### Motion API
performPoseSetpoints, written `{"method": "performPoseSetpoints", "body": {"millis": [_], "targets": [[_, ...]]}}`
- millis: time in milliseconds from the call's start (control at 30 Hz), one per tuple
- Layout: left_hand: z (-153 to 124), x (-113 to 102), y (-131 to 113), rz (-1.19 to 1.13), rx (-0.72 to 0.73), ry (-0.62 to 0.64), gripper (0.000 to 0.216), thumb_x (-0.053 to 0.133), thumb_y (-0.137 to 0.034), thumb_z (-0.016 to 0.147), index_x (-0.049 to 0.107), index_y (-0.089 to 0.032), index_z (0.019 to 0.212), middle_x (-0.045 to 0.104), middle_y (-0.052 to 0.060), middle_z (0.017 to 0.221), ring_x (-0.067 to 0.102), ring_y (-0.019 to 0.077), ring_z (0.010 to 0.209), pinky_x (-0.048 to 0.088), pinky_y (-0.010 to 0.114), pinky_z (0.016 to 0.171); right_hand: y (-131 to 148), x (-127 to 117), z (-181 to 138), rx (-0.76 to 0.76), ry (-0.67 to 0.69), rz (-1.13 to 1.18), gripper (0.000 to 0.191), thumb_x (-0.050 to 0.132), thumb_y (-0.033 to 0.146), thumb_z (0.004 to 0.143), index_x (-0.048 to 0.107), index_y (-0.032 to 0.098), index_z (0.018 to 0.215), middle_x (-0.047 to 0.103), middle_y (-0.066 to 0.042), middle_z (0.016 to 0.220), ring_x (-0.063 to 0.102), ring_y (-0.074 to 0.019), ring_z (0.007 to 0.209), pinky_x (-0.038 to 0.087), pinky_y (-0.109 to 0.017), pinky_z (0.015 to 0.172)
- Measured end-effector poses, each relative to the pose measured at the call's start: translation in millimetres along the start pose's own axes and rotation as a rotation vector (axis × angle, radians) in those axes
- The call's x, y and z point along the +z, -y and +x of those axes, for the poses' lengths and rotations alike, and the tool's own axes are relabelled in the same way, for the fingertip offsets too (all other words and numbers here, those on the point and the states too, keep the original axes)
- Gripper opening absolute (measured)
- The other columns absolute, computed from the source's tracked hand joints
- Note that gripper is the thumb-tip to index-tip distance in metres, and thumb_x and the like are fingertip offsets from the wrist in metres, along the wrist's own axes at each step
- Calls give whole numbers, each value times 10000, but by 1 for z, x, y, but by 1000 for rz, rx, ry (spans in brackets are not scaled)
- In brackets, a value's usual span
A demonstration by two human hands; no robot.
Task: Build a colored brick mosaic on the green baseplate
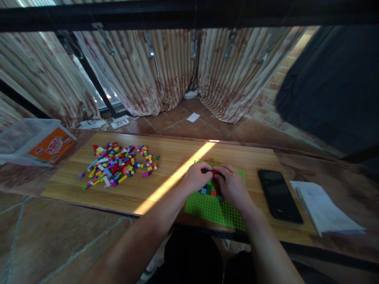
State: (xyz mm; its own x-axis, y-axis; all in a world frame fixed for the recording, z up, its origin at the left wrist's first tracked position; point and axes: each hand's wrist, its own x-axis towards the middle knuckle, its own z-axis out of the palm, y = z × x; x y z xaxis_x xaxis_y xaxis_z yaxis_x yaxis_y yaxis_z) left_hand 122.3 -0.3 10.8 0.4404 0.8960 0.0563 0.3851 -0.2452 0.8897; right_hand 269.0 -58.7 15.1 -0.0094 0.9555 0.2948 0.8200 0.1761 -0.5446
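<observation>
Both hands meet over a green studded baseplate (pixel 207 207) at the front of the wooden table. My left hand (pixel 197 176) is closed, its thumb and fingers curled together at the bricks; what they pinch is hidden. My right hand (pixel 233 184) is closed too, with its fingertips on a red brick (pixel 216 172). Just below the fingertips, a light blue brick (pixel 203 191) and an orange brick (pixel 213 193) sit on the baseplate among other coloured bricks. The hands cover part of this group.
A heap of loose coloured bricks (pixel 114 165) lies on the table's left side. A clear plastic box (pixel 26 138) with an orange label stands beyond the left edge. On the right are a black phone (pixel 280 195) and folded white paper (pixel 327 209). Curtains (pixel 166 71) hang behind.
</observation>
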Motion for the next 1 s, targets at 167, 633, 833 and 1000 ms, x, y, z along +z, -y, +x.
{"method": "performPoseSetpoints", "body": {"millis": [167,633,833,1000], "targets": [[-9,-5,4,-9,114,20,209,587,-142,797,697,-167,973,713,36,977,641,175,954,494,319,911,-1,1,2,77,-32,107,235,518,241,894,692,181,1040,666,-103,1029,631,-232,965,496,-404,878],[-16,-3,7,73,192,-13,266,613,-149,780,658,-183,1040,689,37,1055,602,190,1014,454,355,964,-25,4,11,244,14,318,266,635,354,799,705,205,1008,719,-70,941,671,-205,828,541,-374,777],[-18,-2,6,103,192,-15,281,633,-171,779,650,-190,1058,684,41,1061,591,202,1030,450,361,964,-18,-3,15,162,62,212,220,585,271,821,721,200,977,691,-78,946,656,-204,841,516,-368,795],[-19,1,5,148,184,-33,288,657,-209,777,646,-192,1064,676,48,1058,585,218,1038,442,381,972,-10,-8,17,134,92,151,231,545,219,825,719,194,975,660,-85,955,640,-209,850,498,-372,806]]}}
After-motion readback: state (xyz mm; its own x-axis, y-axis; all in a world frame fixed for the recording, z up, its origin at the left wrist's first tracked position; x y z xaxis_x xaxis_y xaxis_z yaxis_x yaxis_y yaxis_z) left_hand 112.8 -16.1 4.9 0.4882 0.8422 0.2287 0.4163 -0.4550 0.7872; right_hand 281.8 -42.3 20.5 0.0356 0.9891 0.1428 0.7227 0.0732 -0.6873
